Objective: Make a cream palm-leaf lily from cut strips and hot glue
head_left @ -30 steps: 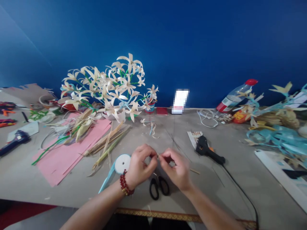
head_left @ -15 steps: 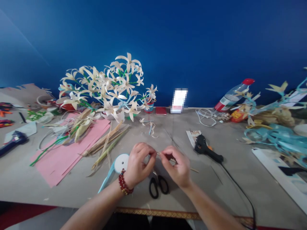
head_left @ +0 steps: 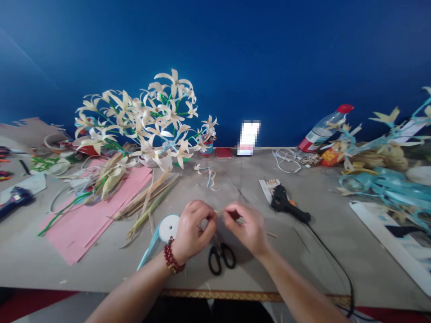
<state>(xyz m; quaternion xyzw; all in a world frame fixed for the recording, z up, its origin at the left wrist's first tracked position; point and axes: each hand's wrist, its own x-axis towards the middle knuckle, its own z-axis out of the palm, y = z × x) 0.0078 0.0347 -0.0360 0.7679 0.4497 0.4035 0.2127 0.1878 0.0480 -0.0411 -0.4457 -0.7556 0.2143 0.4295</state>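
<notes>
My left hand (head_left: 192,229) and my right hand (head_left: 246,228) meet above the grey table (head_left: 319,251), both pinched on a thin straw strip (head_left: 218,212) held between their fingertips. A red bead bracelet (head_left: 170,260) circles my left wrist. Black-handled scissors (head_left: 220,259) lie on the table just below my hands. A white ribbon spool (head_left: 168,226) with a light blue ribbon tail sits beside my left hand.
A bunch of cream straw flowers (head_left: 148,121) stands at the back left above pink paper (head_left: 90,211) and loose straw stalks (head_left: 151,202). A black glue gun (head_left: 286,204) with its cord lies right of my hands. A plastic bottle (head_left: 321,130) and blue ribbon flowers (head_left: 387,184) fill the right.
My hands stay together working the strip, fingers shifting slightly. The view has tilted a little, so everything sits slightly lower left in the frame.
</notes>
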